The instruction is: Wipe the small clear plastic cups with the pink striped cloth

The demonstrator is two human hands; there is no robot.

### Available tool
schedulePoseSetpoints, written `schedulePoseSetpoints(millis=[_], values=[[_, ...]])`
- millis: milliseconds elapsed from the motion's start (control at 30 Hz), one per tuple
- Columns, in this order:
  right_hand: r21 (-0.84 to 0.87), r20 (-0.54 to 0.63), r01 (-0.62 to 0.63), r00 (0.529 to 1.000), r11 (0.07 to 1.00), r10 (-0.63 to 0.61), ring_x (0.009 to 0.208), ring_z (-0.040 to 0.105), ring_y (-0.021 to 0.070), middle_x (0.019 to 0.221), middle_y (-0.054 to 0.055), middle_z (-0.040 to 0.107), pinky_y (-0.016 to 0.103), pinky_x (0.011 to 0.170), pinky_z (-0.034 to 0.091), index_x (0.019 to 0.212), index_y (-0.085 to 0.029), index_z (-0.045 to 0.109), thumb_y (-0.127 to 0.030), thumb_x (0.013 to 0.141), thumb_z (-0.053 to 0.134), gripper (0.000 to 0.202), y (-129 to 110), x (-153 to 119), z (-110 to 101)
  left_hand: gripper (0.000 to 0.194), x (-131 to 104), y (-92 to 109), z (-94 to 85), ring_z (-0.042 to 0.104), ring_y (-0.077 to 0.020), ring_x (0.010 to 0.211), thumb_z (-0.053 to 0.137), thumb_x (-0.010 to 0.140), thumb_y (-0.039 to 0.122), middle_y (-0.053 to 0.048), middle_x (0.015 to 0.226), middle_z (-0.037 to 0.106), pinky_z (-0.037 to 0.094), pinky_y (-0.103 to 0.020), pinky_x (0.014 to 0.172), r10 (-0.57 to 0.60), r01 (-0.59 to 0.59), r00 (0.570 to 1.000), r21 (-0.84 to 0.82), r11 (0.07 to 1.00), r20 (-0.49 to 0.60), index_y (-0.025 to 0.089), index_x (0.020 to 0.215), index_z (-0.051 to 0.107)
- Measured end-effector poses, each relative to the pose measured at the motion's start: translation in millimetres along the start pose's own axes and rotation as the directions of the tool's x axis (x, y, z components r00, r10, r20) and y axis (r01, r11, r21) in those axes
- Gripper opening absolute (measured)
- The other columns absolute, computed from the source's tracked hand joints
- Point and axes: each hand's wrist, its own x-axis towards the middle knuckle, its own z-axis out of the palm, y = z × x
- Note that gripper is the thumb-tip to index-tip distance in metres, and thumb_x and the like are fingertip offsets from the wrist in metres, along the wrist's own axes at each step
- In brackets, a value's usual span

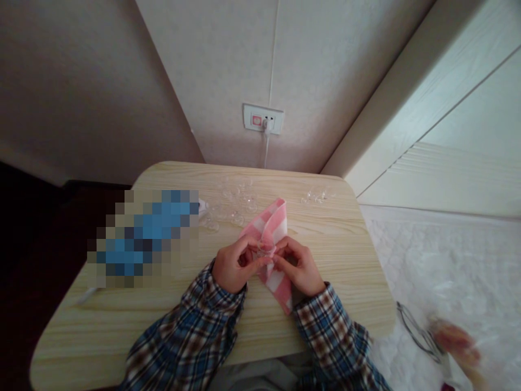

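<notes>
A folded pink and white cloth (278,281) is bunched at its middle, one end pointing toward the wall and the other toward me. My left hand (236,264) pinches the bunched part from the left, thumb and fingers closed. From the right, my right hand (300,266) also pinches the cloth, its fingertips close to the left ones. Something small, clear and shiny (266,251) sits on the cloth between the fingertips; its exact shape is too small to tell. Both hands are just above the table.
Several clear plastic pieces (236,195) lie on the wooden table (342,271) beyond my left hand, with a smaller group (319,195) at the back right. A pixelated blue item (158,222) lies at the left. A plugged wall socket (263,118) is behind; glasses (417,331) lie right.
</notes>
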Motion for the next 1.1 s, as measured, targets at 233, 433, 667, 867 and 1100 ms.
schedulePoseSetpoints(millis=[233,433,667,867,1100], values=[[0.004,-0.065,-0.004,0.998,1.000,0.004,0.055,0.048,0.0101,0.063,-0.002,0.053,0.022,0.053,0.038,0.082,-0.019,0.053,-0.031,0.077,0.054,0.014,-1.5,-0.1,-1.3,0.025,0.6,-1.2,-0.3,0.045,-0.0066,0.043,0.061,0.069,0.036,0.005,0.050,0.051,0.036,-0.016,0.042,0.030,-0.032,0.999,0.083,0.996,0.023,0.016,0.085,0.056],[-0.021,-0.050,0.002,0.999,1.000,-0.003,0.056,0.047,0.0100,0.064,-0.002,0.052,0.022,0.053,0.038,0.083,-0.019,0.052,-0.030,0.078,0.053,0.012,-1.7,-0.6,-1.8,0.024,-0.2,0.1,0.4,0.050,-0.0074,0.049,0.062,0.070,0.031,0.002,0.063,0.059,0.041,-0.017,0.046,0.097,-0.091,0.994,0.106,0.990,-0.050,0.018,0.089,0.056],[-0.014,-0.055,-0.002,0.999,1.000,0.002,0.057,0.046,0.0095,0.065,-0.002,0.050,0.022,0.054,0.037,0.084,-0.019,0.052,-0.029,0.078,0.052,0.012,-2.1,-0.5,-1.4,0.020,1.0,1.2,1.8,0.058,-0.0097,0.066,0.061,0.071,0.023,-0.002,0.082,0.064,0.046,-0.017,0.057,0.162,-0.151,0.982,0.109,0.982,-0.095,0.017,0.089,0.056],[0.078,-0.095,0.002,0.995,0.997,0.005,0.054,0.044,0.0081,0.064,-0.002,0.049,0.021,0.051,0.035,0.081,-0.018,0.052,-0.029,0.078,0.054,0.011,-1.2,0.1,-2.6,0.023,2.8,3.0,-0.2,0.053,-0.0056,0.055,0.058,0.071,0.012,0.001,0.083,0.063,0.045,-0.015,0.054,0.213,-0.200,0.972,0.133,0.971,-0.095,0.019,0.093,0.057],[0.130,-0.099,0.008,0.995,0.992,0.004,0.053,0.044,0.0075,0.064,-0.002,0.049,0.020,0.050,0.035,0.081,-0.017,0.052,-0.028,0.078,0.054,0.011,-3.9,0.7,-3.7,0.022,3.8,6.2,-2.8,0.059,-0.0075,0.064,0.056,0.074,0.017,-0.001,0.085,0.066,0.047,-0.015,0.060,0.246,-0.233,0.967,0.158,0.960,-0.071,0.018,0.096,0.058]])
